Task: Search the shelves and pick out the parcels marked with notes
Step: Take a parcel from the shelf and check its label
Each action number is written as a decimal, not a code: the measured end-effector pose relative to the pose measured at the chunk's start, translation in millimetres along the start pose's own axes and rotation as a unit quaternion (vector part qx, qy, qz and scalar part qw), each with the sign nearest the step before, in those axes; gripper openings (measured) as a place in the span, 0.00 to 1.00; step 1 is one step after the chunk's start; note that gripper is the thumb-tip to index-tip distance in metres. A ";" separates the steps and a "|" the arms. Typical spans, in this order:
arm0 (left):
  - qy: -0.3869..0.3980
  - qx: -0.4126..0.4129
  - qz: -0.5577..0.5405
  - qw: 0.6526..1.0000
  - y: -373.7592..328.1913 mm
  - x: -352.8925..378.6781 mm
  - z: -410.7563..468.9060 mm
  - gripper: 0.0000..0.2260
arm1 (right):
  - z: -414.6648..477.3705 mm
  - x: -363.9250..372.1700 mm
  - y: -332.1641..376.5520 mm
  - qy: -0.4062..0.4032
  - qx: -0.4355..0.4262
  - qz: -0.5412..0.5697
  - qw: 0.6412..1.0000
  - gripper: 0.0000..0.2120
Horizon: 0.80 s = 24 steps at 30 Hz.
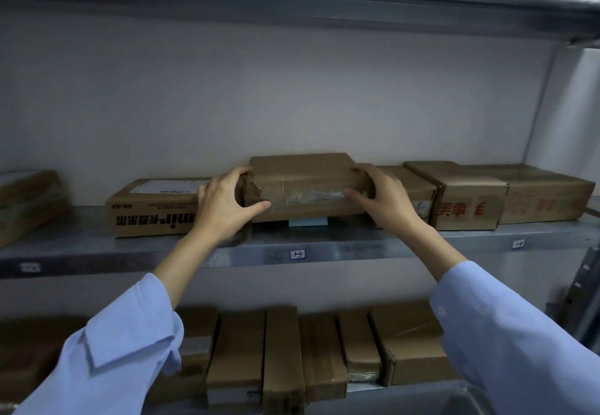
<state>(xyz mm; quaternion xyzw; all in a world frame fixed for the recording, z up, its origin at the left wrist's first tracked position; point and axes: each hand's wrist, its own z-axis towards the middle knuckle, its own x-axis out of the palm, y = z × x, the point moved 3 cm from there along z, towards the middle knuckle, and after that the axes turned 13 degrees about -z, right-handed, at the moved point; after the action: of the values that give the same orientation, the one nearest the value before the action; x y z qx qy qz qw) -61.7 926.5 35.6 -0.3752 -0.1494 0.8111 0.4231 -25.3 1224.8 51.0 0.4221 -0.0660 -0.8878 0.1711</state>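
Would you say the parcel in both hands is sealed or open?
Sealed: the parcel has clear tape across its front, though one corner is torn.

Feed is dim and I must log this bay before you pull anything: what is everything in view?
Held parcel: one, brown, centre of middle shelf.
Note: one, pale blue, poking out under the held parcel.
Black-printed box: one, brown with white label, left of the held parcel.
Red-printed box: one, brown, right of the held parcel.
Plain boxes: three, brown, one far left, two at right.
Lower parcels: at least six, brown, in a row on the level below.
Shelf tags: three, white, middle shelf's front edge.
Left hand: one, grips the held parcel's left end.
Right hand: one, grips its right end.
Sleeves: two, pale blue, forearms.
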 end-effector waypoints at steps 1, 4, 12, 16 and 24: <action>-0.008 0.004 -0.027 1.000 -2.5 -0.9 2.1 0.34 | 0.5 -0.7 -1.2 -0.015 0.007 0.025 1.000 0.25; -0.014 0.013 -0.138 0.990 -13.1 -4.4 5.3 0.32 | -0.4 -4.7 0.3 -0.060 0.018 0.094 0.994 0.24; -0.037 -0.011 -0.254 0.966 -25.8 -10.2 7.7 0.24 | -4.3 -13.0 8.1 -0.095 0.062 0.204 0.972 0.13; -0.029 -0.005 -0.253 0.967 -25.5 -12.2 7.9 0.28 | -5.7 -16.1 11.4 -0.084 0.059 0.194 0.976 0.16; -0.011 0.006 -0.242 0.970 -24.9 -14.2 7.8 0.35 | -0.8 -23.7 21.9 -0.049 0.028 0.208 0.976 0.34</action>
<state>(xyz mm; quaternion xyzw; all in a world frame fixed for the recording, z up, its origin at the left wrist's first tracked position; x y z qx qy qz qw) -48.0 930.7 61.6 -0.3166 -0.2355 0.6892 0.6077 -5.4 1212.9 73.5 0.3600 -0.1852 -0.8500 0.3372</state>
